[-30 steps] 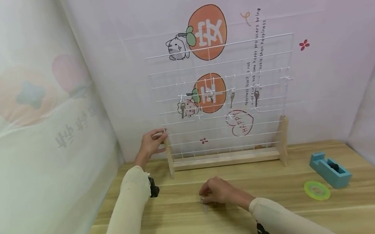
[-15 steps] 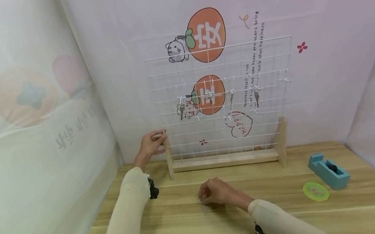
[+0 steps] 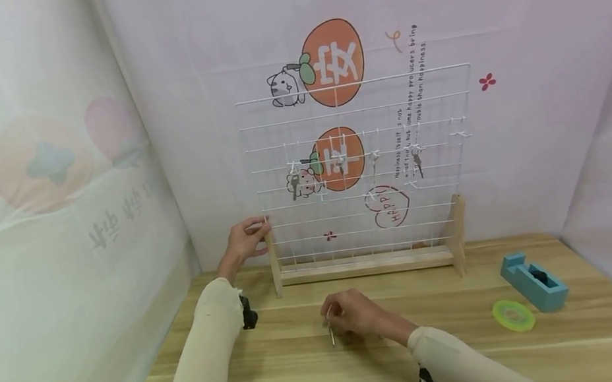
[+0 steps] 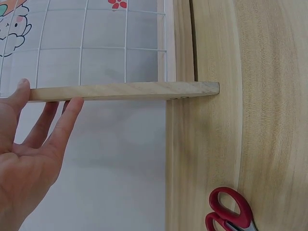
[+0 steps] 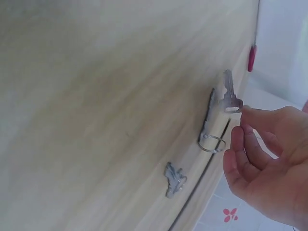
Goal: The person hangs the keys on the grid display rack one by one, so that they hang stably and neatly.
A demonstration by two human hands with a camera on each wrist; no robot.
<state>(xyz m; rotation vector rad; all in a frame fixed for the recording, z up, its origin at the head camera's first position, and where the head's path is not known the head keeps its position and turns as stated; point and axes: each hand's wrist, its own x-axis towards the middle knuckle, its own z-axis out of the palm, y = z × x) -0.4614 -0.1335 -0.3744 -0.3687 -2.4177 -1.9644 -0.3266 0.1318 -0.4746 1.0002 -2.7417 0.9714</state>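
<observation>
A white wire grid rack [image 3: 358,142] on a wooden base stands at the back of the wooden table [image 3: 311,377]. Several keys hang on it, such as one key [image 3: 296,186] at the left and another [image 3: 417,163] at the right. My left hand [image 3: 246,238] rests against the rack's left wooden post [image 4: 125,91]; its fingers [image 4: 67,113] lie straight along it, thumb at the post's top end. My right hand [image 3: 357,314] pinches a small silver key [image 5: 230,94] just above the table, in front of the rack. A key ring with a second key [image 5: 211,130] is beside it.
A loose metal piece [image 5: 174,179] lies on the wood near my right hand. Red-handled scissors [image 4: 228,211] lie by the left post. A blue tape dispenser [image 3: 533,280] and a green tape roll [image 3: 513,314] sit at the right. Printed fabric walls close in the back and sides.
My right hand has gone from pressing low on the table to pinching the key up off it. My left hand has stayed at the post.
</observation>
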